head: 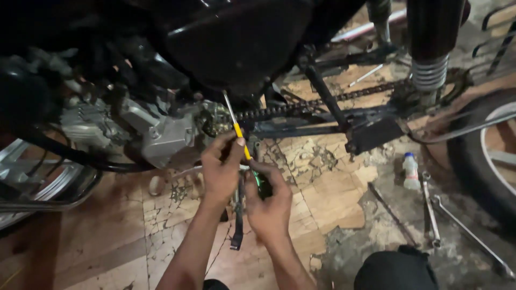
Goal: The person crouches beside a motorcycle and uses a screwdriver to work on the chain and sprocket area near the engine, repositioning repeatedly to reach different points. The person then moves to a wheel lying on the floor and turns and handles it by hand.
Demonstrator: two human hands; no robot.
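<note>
We are crouched low over a cracked floor (322, 188), its tan surface flaking away in patches to show grey, gritty concrete on the right. A dark motorcycle (236, 37) fills the top of the view, glossy black bodywork above, a silver cast-metal engine (161, 137) with ribbed fins at the left. At the right edge curves the rear tyre (473, 161), black rubber around a pale rim, and above it stands a coiled chrome spring (429, 74). A greasy chain (301, 107) runs from the engine toward the rear wheel, with a black swing arm (322, 126) just below it. At the lower left a shiny chrome pipe (48, 188) bends away.

On the grey patch lie two long steel spanners (430, 209), close together, and a small white plastic bottle (411, 171) with a blue cap stands just beside them. A dark rounded shape (395, 271) sits at the bottom edge; we cannot tell what it is.

Our left hand (221, 169) has its grip closed around a screwdriver (239, 134) with a yellow shaft sleeve, its thin metal tip angled up toward the chain's front end by the engine. Our right hand (269, 207), touching the left, has its grip closed on the screwdriver's green handle, which its fingers largely cover. A black footrest bar (237, 225) hangs down between our wrists.
</note>
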